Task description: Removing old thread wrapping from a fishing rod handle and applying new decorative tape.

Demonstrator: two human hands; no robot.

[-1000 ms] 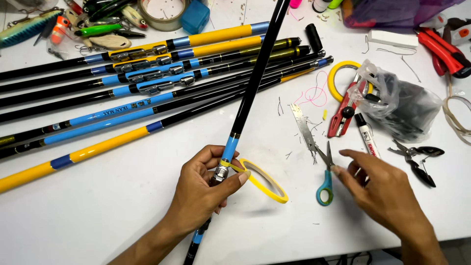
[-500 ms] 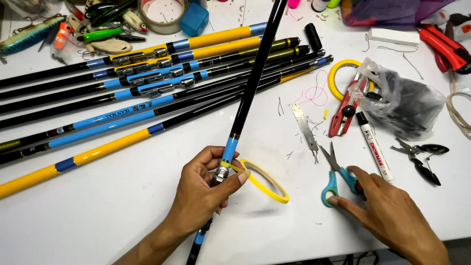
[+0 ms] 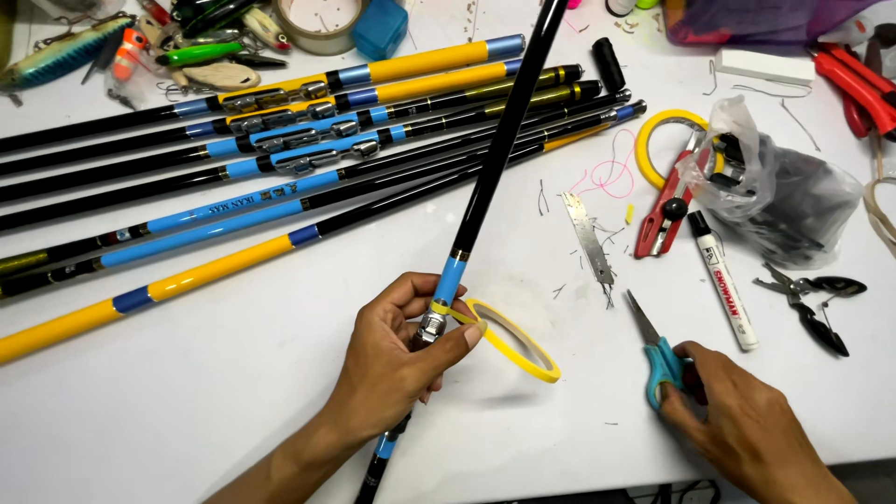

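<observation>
The left hand (image 3: 397, 359) grips a long black fishing rod with a blue band and a metal guide ring (image 3: 485, 177), its fingers (image 3: 439, 347) clamped around the shaft at the ring, thumb pressed on top. The rod runs up from the near edge of the white bench (image 3: 187, 420) and slants away over the other rods. A roll of narrow yellow tape (image 3: 518, 347) hangs just right of the rod, its loose end stuck to the shaft at the left thumb.

To the right of the rod, the right hand (image 3: 737, 420) rests on the bench with its fingers (image 3: 695, 373) closed on the handles of small scissors with teal handles (image 3: 655, 350), blades pointing away toward a thin metal strip (image 3: 590, 241).

Left of the held rod lies a row of black, blue and yellow rod sections (image 3: 261, 187), side by side. Right of the rod are a white marker pen with a black cap (image 3: 723, 280), red-handled clippers (image 3: 665, 207), a second ring of yellow tape (image 3: 658, 140), a clear plastic bag of dark parts (image 3: 793, 201) and black pliers (image 3: 812, 299). Beyond the rod sections, colourful fishing lures (image 3: 140, 47) lie at the far edge.
</observation>
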